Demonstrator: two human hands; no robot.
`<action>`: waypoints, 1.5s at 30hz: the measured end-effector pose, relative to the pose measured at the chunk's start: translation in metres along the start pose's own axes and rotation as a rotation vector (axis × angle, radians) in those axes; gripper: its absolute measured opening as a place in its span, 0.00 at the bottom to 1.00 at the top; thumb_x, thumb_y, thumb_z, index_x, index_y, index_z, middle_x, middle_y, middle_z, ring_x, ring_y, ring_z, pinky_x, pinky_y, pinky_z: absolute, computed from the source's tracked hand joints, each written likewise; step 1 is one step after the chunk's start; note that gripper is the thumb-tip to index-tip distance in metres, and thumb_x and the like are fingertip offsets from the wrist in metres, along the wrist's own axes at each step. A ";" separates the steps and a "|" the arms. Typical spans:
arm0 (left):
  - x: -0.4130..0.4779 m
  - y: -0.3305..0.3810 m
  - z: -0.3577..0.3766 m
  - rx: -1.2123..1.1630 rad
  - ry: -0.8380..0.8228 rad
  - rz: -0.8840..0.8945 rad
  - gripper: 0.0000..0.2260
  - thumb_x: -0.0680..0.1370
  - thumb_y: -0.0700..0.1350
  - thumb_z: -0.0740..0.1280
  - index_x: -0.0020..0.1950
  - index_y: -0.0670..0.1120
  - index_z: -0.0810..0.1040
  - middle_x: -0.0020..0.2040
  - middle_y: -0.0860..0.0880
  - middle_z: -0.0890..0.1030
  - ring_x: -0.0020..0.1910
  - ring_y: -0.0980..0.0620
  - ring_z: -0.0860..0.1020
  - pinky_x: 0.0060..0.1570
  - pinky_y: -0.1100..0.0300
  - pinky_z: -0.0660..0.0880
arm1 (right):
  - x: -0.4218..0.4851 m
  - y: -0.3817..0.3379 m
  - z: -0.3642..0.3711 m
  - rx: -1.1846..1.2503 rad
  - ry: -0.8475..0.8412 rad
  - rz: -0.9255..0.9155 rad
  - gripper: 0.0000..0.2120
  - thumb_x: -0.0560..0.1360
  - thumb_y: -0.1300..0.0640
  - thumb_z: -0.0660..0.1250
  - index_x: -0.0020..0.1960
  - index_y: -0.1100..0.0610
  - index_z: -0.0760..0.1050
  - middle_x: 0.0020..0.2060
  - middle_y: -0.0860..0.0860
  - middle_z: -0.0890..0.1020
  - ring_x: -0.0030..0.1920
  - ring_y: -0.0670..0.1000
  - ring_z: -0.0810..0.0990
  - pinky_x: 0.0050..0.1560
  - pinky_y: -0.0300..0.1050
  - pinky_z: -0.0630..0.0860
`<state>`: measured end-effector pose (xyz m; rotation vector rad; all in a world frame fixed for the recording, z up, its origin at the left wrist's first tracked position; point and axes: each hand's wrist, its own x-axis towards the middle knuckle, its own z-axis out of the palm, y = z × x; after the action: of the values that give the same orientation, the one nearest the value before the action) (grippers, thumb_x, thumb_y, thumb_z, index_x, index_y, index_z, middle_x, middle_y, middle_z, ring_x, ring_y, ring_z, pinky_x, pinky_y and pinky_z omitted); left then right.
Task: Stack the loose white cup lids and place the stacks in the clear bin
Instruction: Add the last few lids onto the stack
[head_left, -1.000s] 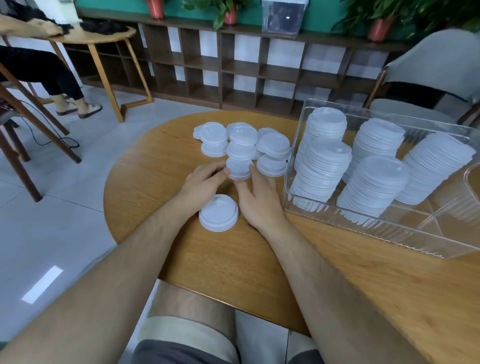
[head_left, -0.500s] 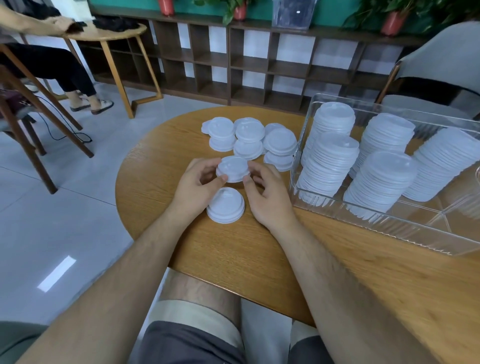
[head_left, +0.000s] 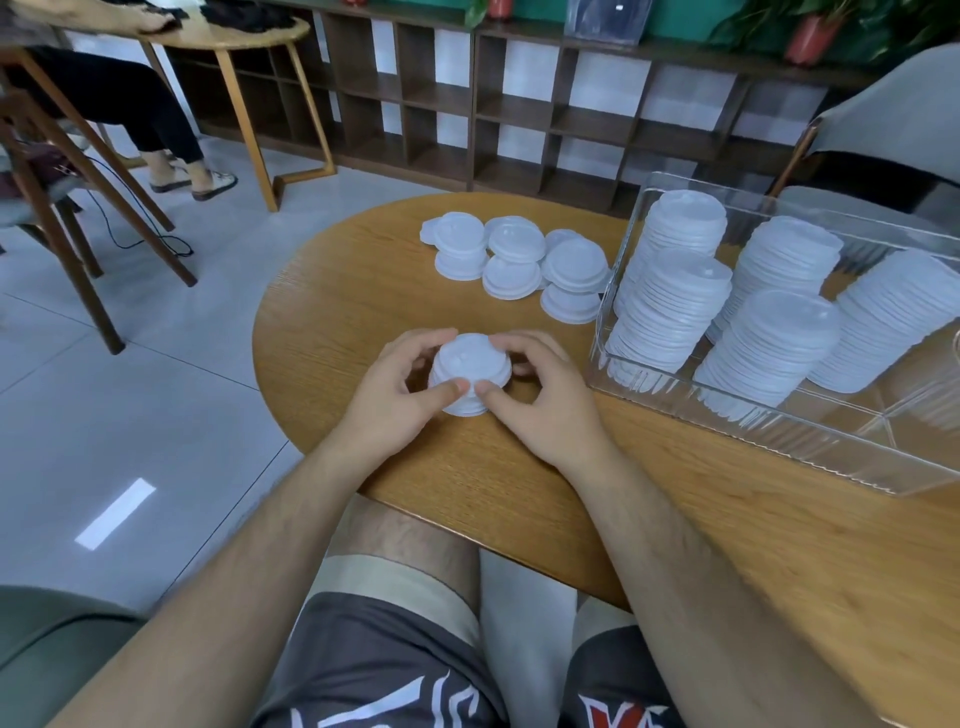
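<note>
Stack, near table edge: left hand and right hand both grip its rim, likely squaring lids. Loose lids far; bin right.

The near lid stack is white, like the loose lids farther off and the binned stacks on the right. The bin is clear and ribbed. The table is honey-brown with wood grain. The floor is pale grey tile. The far shelf is dark brown and the wall green. The shorts are dark grey, beige-hemmed, with white and red print.
</note>
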<state>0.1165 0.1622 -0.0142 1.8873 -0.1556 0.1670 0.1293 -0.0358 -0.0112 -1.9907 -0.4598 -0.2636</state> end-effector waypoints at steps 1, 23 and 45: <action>-0.002 0.000 0.000 0.011 -0.006 0.014 0.24 0.70 0.56 0.74 0.66 0.59 0.78 0.65 0.59 0.78 0.67 0.49 0.75 0.69 0.44 0.72 | -0.001 0.000 0.001 -0.009 -0.017 0.002 0.20 0.73 0.57 0.76 0.64 0.55 0.79 0.60 0.44 0.77 0.63 0.43 0.76 0.62 0.36 0.74; -0.011 0.003 -0.001 0.075 0.005 0.007 0.22 0.75 0.39 0.76 0.68 0.48 0.78 0.65 0.54 0.77 0.66 0.54 0.77 0.68 0.54 0.74 | 0.000 0.005 0.003 -0.078 -0.105 0.012 0.22 0.73 0.55 0.76 0.66 0.55 0.78 0.61 0.44 0.75 0.64 0.42 0.74 0.67 0.42 0.73; 0.001 0.012 0.001 0.124 0.021 -0.017 0.18 0.79 0.45 0.72 0.68 0.48 0.77 0.64 0.57 0.76 0.62 0.62 0.76 0.63 0.68 0.72 | 0.015 -0.001 0.005 -0.108 -0.043 0.068 0.18 0.78 0.49 0.68 0.66 0.52 0.77 0.63 0.41 0.73 0.66 0.42 0.72 0.68 0.42 0.71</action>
<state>0.1151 0.1579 -0.0032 2.0093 -0.1173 0.1882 0.1423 -0.0281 -0.0066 -2.1167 -0.4122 -0.2075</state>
